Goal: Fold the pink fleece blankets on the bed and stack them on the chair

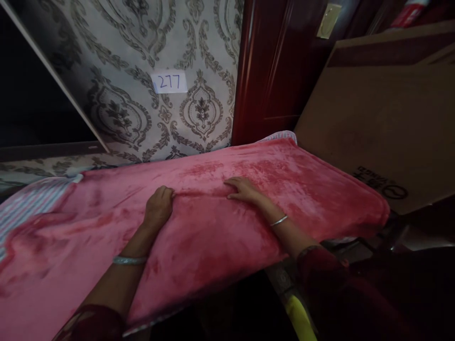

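Note:
A soft pink blanket (291, 194) lies spread over a bed, covering most of it. My left hand (159, 204) rests on the blanket near its middle with the fingers curled into the fabric. My right hand (243, 188) lies flat on the blanket a little to the right, fingers stretched out and pointing left. Both wrists wear thin bangles. A fold line in the blanket runs between the two hands.
A striped sheet (31, 201) shows under the blanket at the left and at the far corner. Patterned wallpaper with a paper label "277" (169, 82) is behind. A dark red door (273, 71) and a big cardboard box (384, 118) stand at the right.

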A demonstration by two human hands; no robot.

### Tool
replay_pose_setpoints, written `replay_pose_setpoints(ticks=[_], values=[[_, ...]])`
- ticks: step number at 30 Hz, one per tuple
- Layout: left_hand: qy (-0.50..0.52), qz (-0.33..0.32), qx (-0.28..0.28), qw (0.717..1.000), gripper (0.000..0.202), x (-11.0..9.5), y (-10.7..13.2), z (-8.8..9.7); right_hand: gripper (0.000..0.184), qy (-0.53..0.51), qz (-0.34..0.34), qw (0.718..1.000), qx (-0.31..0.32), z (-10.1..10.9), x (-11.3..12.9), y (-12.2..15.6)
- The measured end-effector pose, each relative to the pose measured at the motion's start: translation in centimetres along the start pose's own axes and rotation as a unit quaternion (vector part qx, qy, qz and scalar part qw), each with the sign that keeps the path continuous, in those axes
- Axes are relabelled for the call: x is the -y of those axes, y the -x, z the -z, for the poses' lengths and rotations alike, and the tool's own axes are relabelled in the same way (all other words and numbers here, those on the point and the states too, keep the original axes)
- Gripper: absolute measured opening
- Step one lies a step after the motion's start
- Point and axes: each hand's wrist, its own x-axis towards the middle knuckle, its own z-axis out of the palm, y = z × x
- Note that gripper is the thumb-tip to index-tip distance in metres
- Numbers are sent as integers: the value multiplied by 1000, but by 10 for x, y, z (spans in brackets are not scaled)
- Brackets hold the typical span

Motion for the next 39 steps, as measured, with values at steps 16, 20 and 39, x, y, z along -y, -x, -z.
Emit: replay_pose_setpoints(ticks=[16,20,39], values=[[-3,-9,20,1000,17,-3,2,2,19,46,-67,969,-232,-21,1,17],[21,23,42,999,14,-7,4,4,25,44,-43,966,-252,-22,-2,21],[19,-24,181,983,22,-17,12,24,26,55,6,986,-156,-16,-7,32]])
